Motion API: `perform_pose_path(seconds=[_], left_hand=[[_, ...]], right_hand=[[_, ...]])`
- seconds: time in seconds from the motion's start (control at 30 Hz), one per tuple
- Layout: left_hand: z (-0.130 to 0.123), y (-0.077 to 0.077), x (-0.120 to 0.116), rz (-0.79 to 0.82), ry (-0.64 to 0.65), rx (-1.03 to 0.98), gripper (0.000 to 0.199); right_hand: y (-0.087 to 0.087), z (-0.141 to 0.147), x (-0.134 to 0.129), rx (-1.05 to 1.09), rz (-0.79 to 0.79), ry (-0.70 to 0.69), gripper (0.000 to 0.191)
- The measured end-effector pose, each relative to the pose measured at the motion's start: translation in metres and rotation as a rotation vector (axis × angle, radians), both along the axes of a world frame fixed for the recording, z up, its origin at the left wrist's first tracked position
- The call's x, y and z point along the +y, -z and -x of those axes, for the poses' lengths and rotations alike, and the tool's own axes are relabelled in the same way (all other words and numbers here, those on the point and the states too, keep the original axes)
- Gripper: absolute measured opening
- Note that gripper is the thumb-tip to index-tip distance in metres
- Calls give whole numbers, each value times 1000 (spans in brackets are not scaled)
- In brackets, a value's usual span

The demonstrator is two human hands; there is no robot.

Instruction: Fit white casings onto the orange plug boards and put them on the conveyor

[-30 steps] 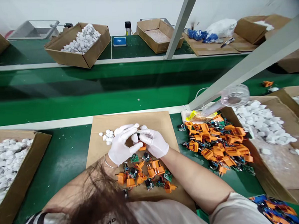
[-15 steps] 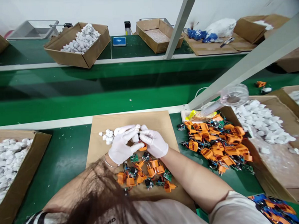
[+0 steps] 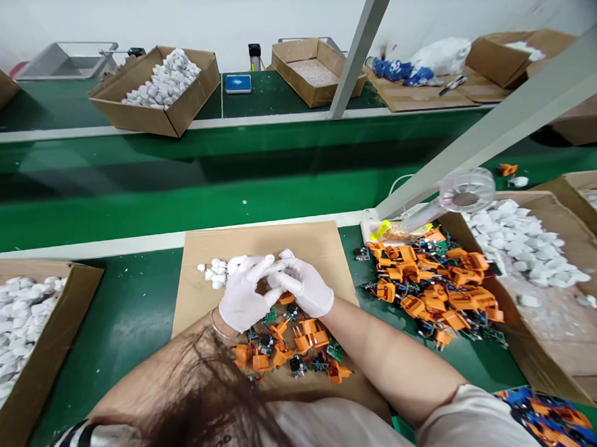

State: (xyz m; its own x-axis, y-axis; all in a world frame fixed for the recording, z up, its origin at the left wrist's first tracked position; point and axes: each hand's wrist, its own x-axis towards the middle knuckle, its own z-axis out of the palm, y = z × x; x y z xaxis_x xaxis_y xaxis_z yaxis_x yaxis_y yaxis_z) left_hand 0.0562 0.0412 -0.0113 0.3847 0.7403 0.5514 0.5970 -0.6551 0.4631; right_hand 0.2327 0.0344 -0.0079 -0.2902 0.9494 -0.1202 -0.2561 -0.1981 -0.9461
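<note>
My left hand and my right hand, both in white gloves, meet above a cardboard sheet. Their fingers are curled together around a small work piece, mostly hidden by the gloves. An orange plug part shows just under my right fingers, close to my left thumb. A few white plastic pieces lie beyond my left hand, and another white piece shows beyond my right fingers. Nearer my body, several orange plugs with green circuit boards are spread over the sheet.
A heap of orange plugs with wired boards lies at right, beside a carton of white pieces. Another carton stands at left. A clear plastic fan and slanted metal post rise at right. Behind runs a green conveyor.
My right fingers have closed in toward my left fingers, covering the dark and white parts that showed between them. The orange part sits slightly lower. Small items at the far right have shifted left.
</note>
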Motion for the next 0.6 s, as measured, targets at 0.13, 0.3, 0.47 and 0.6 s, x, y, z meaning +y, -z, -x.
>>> perform_pose_path(seconds=[0.13, 0.3, 0.47, 0.6], left_hand=[[-1, -5, 1, 9, -8, -52, 57], [1, -12, 8, 89, 93, -36, 39], [1, -11, 10, 62, 143, -29, 26], [-2, -12, 9, 37, 157, -78, 35]], right_hand=[[2, -1, 4, 211, 173, -2, 41], [3, -2, 8, 326, 213, -17, 48], [1, -4, 6, 269, 214, -88, 42], [4, -7, 3, 176, 209, -111, 32]])
